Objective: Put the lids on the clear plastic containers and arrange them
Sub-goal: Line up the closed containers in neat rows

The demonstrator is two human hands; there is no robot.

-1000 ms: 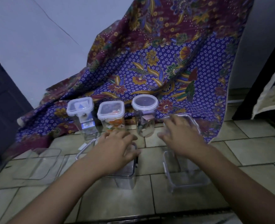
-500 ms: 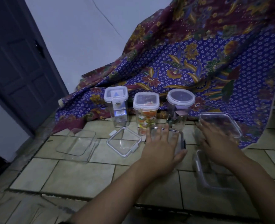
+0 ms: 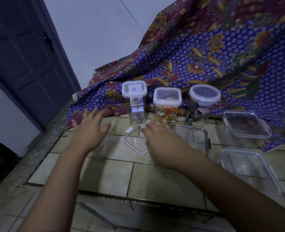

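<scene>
Bare forearms lead to the left hand (image 3: pixel 90 131) and right hand (image 3: pixel 161 144).

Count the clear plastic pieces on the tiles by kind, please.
Tall lidded containers: 3
Open-topped container: 1
Low rectangular containers: 2
Loose square lid: 1
Clear piece under left hand, kind unclear: 1
Total: 8
</scene>
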